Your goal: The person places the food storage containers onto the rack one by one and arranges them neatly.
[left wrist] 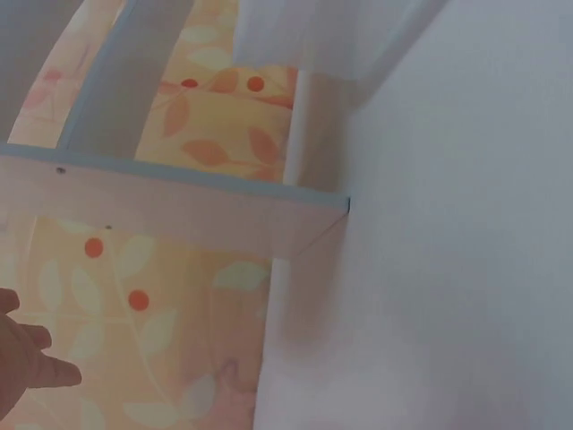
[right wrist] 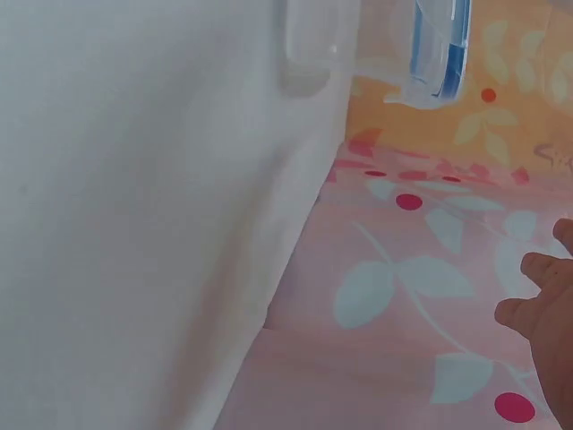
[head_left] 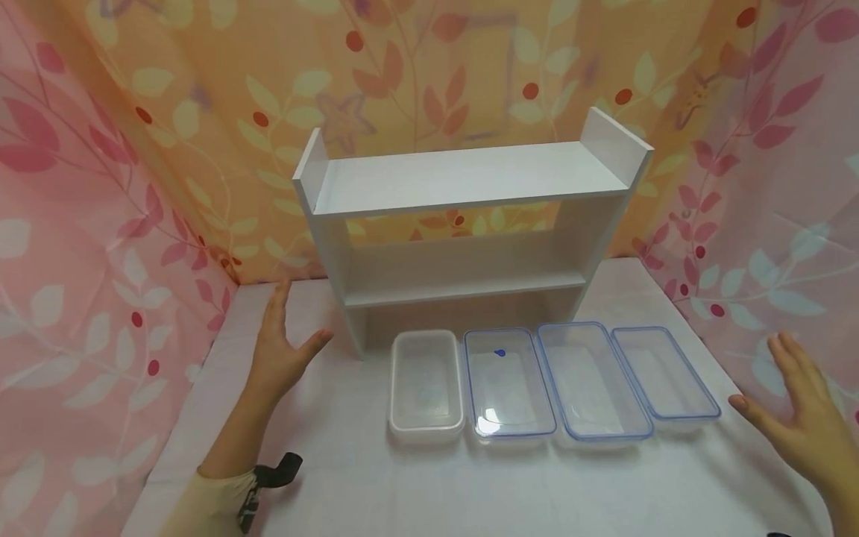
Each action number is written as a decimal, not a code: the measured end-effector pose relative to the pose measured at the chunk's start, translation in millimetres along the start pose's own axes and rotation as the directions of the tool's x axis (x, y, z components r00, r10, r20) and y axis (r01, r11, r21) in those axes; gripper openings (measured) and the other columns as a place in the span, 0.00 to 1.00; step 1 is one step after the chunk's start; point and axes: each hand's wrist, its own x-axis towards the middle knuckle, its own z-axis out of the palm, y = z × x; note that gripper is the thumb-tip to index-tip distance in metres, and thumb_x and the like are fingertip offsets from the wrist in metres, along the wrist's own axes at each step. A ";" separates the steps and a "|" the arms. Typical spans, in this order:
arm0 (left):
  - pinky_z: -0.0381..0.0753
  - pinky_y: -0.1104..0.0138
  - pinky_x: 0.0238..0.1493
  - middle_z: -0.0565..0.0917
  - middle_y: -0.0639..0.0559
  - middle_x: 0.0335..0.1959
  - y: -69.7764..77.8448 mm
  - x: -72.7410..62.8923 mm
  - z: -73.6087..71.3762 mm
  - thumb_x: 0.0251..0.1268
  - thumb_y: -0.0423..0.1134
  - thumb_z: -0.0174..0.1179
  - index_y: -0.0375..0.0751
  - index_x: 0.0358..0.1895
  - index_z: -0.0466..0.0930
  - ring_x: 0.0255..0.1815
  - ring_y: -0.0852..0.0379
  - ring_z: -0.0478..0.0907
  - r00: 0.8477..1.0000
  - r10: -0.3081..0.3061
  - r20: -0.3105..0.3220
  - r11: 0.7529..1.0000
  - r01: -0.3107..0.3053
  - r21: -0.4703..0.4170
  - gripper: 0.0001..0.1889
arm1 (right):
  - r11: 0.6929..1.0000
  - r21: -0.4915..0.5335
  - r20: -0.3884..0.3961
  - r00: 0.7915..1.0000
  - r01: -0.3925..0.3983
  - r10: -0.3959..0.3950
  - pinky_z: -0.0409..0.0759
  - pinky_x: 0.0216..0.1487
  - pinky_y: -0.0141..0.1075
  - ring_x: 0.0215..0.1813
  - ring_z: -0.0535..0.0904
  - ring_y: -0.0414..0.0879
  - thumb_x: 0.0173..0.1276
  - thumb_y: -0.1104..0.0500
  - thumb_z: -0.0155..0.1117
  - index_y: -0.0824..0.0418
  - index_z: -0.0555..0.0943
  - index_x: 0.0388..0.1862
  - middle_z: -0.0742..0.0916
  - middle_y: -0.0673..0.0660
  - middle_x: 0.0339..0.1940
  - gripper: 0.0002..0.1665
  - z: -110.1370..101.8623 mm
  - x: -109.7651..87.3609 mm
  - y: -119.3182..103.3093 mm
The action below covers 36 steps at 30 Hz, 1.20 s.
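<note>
My left hand (head_left: 282, 358) is held to the left of a white shelf (head_left: 470, 179), fingers extended and thumb spread, with nothing in it. On the far right, my right hand (head_left: 805, 418) is likewise empty with its fingers spread, beside the row of containers. That row stands in front of the shelf: a clear container with a whitish rim (head_left: 426, 380), then a blue-rimmed one with a small blue mark (head_left: 510, 388), a larger blue-rimmed one (head_left: 596, 384) and a smaller blue-rimmed one (head_left: 664, 373). The left wrist view shows the shelf's side panel (left wrist: 179, 193) near the left fingers (left wrist: 58, 372).
The white table (head_left: 376, 492) carries the shelf and containers. Floral cloth (head_left: 429, 74) hangs behind, with pink floral cloth (head_left: 80, 298) along the left and more on the right (head_left: 792, 224). A black strap end (head_left: 278, 471) sticks out from the left wrist.
</note>
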 end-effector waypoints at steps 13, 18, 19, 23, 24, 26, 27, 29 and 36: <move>0.53 0.43 0.83 0.51 0.54 0.85 8.1 5.1 27.5 0.59 0.45 0.77 0.66 0.83 0.46 0.84 0.46 0.49 1.000 -0.003 -0.007 0.982 0.001 -0.187 0.55 | 0.994 0.093 -0.013 0.998 -0.056 0.058 0.31 0.76 0.20 0.80 0.41 0.25 0.65 0.67 0.72 0.49 0.50 0.86 0.52 0.36 0.84 0.58 11.2 -15.5 3.6; 0.53 0.48 0.84 0.51 0.50 0.85 15.1 8.6 35.7 0.61 0.36 0.74 0.50 0.84 0.47 0.84 0.48 0.50 1.000 -0.013 -0.010 0.964 0.010 -0.267 0.53 | 0.992 0.121 0.015 0.999 -0.043 0.041 0.32 0.75 0.18 0.79 0.42 0.22 0.65 0.68 0.72 0.48 0.50 0.86 0.53 0.36 0.84 0.58 19.8 -15.7 0.9; 0.53 0.48 0.84 0.52 0.48 0.85 18.2 8.6 36.5 0.62 0.35 0.74 0.46 0.84 0.48 0.84 0.47 0.50 1.000 -0.018 -0.007 0.958 0.015 -0.286 0.52 | 0.991 0.128 0.025 0.999 -0.040 0.037 0.31 0.74 0.19 0.79 0.43 0.22 0.65 0.69 0.71 0.48 0.50 0.86 0.53 0.36 0.84 0.58 21.3 -15.9 0.5; 0.53 0.46 0.83 0.53 0.41 0.84 34.2 6.5 36.7 0.64 0.33 0.72 0.36 0.83 0.48 0.84 0.43 0.51 0.999 -0.040 0.009 0.937 0.040 -0.347 0.50 | 0.989 0.147 0.054 0.998 -0.032 0.024 0.33 0.73 0.15 0.77 0.46 0.20 0.66 0.70 0.70 0.47 0.49 0.86 0.53 0.39 0.85 0.58 26.5 -16.7 -0.8; 0.53 0.47 0.83 0.52 0.42 0.84 37.4 5.9 36.7 0.64 0.34 0.72 0.37 0.83 0.48 0.84 0.44 0.51 0.999 -0.048 0.016 0.933 0.050 -0.357 0.50 | 0.987 0.159 0.062 0.998 -0.030 0.020 0.34 0.73 0.14 0.77 0.47 0.20 0.66 0.70 0.70 0.48 0.49 0.86 0.52 0.41 0.86 0.58 27.4 -16.7 -1.1; 0.53 0.46 0.83 0.53 0.43 0.84 41.2 5.7 37.3 0.65 0.34 0.71 0.38 0.83 0.48 0.84 0.43 0.51 0.998 -0.055 0.026 0.924 0.061 -0.377 0.49 | 0.984 0.176 0.074 0.997 -0.025 0.012 0.37 0.72 0.11 0.77 0.48 0.20 0.66 0.71 0.70 0.48 0.49 0.86 0.52 0.43 0.86 0.59 29.5 -16.4 -0.8; 0.53 0.47 0.83 0.53 0.44 0.84 40.9 6.0 38.1 0.65 0.35 0.71 0.38 0.83 0.48 0.84 0.44 0.51 0.998 -0.058 0.030 0.921 0.066 -0.383 0.49 | 0.983 0.183 0.083 0.996 -0.025 0.009 0.38 0.71 0.10 0.77 0.48 0.20 0.66 0.71 0.70 0.49 0.48 0.86 0.52 0.43 0.86 0.59 30.7 -16.6 -0.9; 0.53 0.48 0.84 0.53 0.46 0.84 39.6 6.9 40.2 0.66 0.35 0.71 0.39 0.83 0.48 0.84 0.44 0.51 0.997 -0.061 0.041 0.915 0.072 -0.397 0.49 | 0.980 0.200 0.099 0.995 -0.018 -0.002 0.40 0.71 0.08 0.78 0.48 0.21 0.66 0.72 0.70 0.49 0.47 0.86 0.51 0.44 0.86 0.59 32.9 -16.7 -0.8; 0.58 0.53 0.82 0.59 0.44 0.82 32.0 14.2 49.8 0.65 0.31 0.70 0.37 0.82 0.52 0.82 0.47 0.57 0.998 -0.055 0.032 0.896 0.063 -0.439 0.46 | 0.972 0.233 0.140 0.990 -0.020 -0.013 0.43 0.73 0.09 0.78 0.49 0.21 0.64 0.73 0.70 0.51 0.47 0.86 0.53 0.42 0.86 0.60 40.0 -16.2 -1.8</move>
